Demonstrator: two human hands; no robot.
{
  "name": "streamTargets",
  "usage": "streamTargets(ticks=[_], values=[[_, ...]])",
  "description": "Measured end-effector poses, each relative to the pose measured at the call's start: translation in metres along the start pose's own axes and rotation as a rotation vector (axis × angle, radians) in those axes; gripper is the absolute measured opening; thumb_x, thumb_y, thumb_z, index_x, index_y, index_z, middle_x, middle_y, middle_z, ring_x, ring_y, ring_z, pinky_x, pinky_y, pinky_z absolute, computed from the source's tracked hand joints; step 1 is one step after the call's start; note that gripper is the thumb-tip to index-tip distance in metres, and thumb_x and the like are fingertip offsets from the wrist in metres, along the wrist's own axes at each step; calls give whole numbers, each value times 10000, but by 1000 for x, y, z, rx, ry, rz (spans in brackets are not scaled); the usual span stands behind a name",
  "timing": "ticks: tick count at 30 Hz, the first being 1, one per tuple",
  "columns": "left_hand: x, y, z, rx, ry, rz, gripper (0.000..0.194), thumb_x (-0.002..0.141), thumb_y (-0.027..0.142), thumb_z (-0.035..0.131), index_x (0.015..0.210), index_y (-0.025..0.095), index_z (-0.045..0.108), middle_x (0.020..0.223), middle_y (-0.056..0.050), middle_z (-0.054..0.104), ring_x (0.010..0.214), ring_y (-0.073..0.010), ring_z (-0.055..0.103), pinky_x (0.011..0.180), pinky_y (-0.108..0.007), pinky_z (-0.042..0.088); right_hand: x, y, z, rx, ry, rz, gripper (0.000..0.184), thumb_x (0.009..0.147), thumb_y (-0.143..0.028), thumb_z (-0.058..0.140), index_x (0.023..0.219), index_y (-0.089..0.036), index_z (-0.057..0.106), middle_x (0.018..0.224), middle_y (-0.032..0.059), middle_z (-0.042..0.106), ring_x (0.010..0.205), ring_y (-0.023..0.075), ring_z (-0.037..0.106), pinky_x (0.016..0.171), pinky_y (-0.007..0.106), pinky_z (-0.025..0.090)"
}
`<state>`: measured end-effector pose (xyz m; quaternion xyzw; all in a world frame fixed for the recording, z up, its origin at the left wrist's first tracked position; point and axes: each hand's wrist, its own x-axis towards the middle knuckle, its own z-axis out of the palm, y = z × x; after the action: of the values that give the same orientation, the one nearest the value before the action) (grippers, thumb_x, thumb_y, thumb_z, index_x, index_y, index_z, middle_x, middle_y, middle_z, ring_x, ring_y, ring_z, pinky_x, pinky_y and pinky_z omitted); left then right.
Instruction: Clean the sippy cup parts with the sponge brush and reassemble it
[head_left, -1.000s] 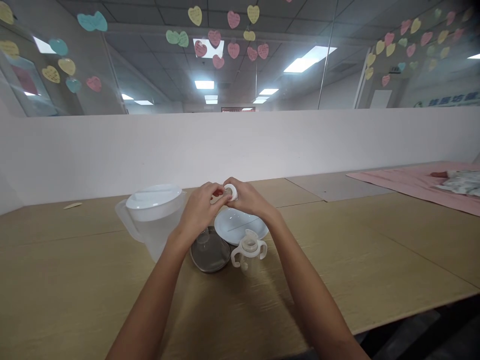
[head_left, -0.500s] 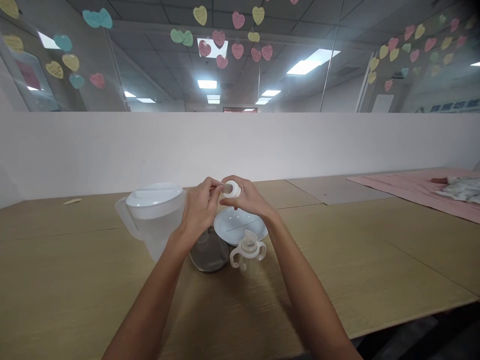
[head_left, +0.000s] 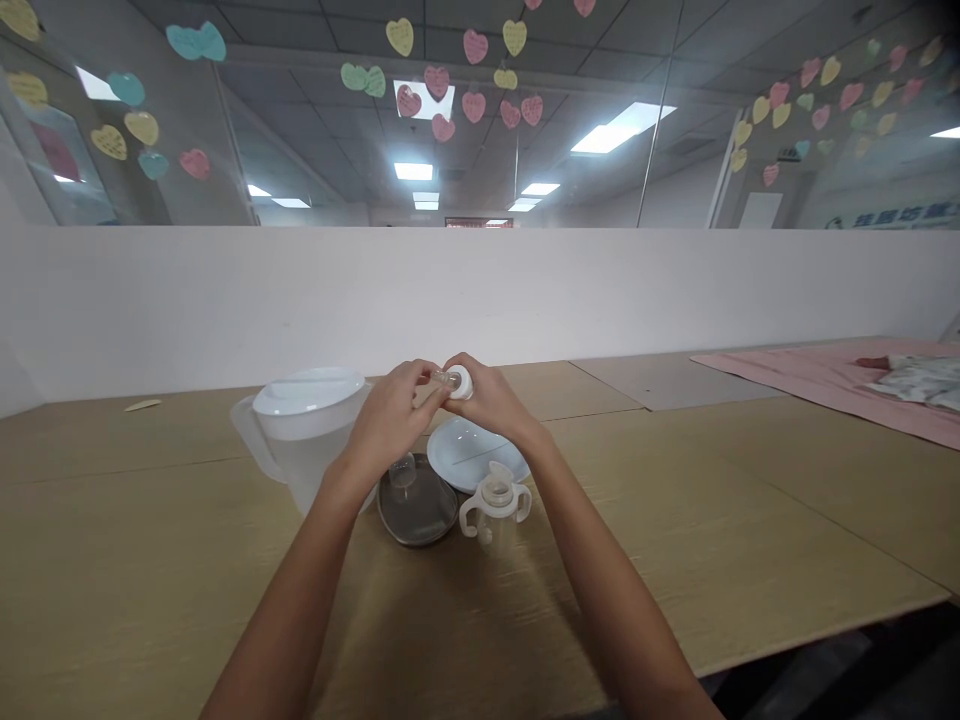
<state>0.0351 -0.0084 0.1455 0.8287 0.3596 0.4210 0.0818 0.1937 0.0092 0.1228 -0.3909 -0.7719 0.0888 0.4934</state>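
Both my hands meet above the table over a white plate point(head_left: 465, 455). My right hand point(head_left: 487, 400) is closed round a small white bottle collar point(head_left: 460, 383). My left hand point(head_left: 390, 415) pinches the clear teat point(head_left: 444, 379) that sticks out of the collar's left side. Below them stands a clear baby bottle point(head_left: 495, 500) with two white handles and an open top. To its left lies a round glass lid point(head_left: 416, 505) with a metal rim and a clear knob.
A translucent white pitcher point(head_left: 307, 430) with a white lid stands left of my hands. A pink cloth point(head_left: 825, 385) with a patterned bundle lies at the far right. A low white partition runs behind the wooden table point(head_left: 750, 520); its front edge drops off at the lower right.
My hands have come down a little toward the plate, still joined on the collar and teat. The collar has turned slightly in my right hand.
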Motion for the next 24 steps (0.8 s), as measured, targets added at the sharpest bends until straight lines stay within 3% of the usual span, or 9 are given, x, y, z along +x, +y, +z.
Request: streamTargets(ticks=[3, 6, 10, 18, 21, 24], values=[[1, -4, 5, 66, 17, 32, 260, 801, 355, 486, 1003, 210, 562, 989, -46, 632, 921, -196, 590, 753, -318, 479, 2, 2, 5, -176, 28, -42, 227, 668, -235, 560, 886, -199, 510, 788, -12, 577, 687, 133, 510, 603, 237, 375], [2, -5, 9, 69, 35, 39, 202, 783, 342, 513, 911, 203, 587, 884, -32, 657, 828, -182, 608, 720, -304, 476, 3, 3, 8, -284, 42, -83, 209, 686, -201, 523, 894, -208, 512, 865, 10, 589, 753, 155, 521, 617, 237, 360], [1, 0, 15, 132, 117, 13, 137, 749, 299, 557, 827, 189, 578, 793, -22, 661, 748, -178, 610, 668, -294, 461, 2, 5, 13, -427, 152, -111, 229, 696, -139, 479, 904, -230, 510, 894, 15, 581, 844, 179, 501, 624, 245, 339], [-3, 13, 21, 205, 180, 1, 105, 775, 275, 526, 765, 185, 579, 798, -21, 673, 736, -184, 618, 656, -303, 457, 2, 12, 19, -483, 296, -131, 149, 743, -218, 504, 892, -220, 517, 877, 28, 578, 845, 188, 478, 644, 263, 345], [0, 16, 20, 134, 188, 16, 127, 781, 290, 528, 823, 196, 603, 828, -20, 676, 751, -176, 621, 681, -299, 468, 2, 11, 12, -461, 307, -121, 155, 725, -230, 520, 877, -204, 530, 911, 53, 556, 872, 193, 482, 689, 271, 375], [-6, 15, 29, -49, 218, 26, 228, 818, 307, 488, 1011, 214, 567, 919, -22, 668, 782, -152, 623, 727, -283, 476, -9, 14, -4, -413, 324, -106, 159, 689, -272, 565, 826, -191, 557, 883, 61, 542, 865, 198, 500, 728, 291, 403]])
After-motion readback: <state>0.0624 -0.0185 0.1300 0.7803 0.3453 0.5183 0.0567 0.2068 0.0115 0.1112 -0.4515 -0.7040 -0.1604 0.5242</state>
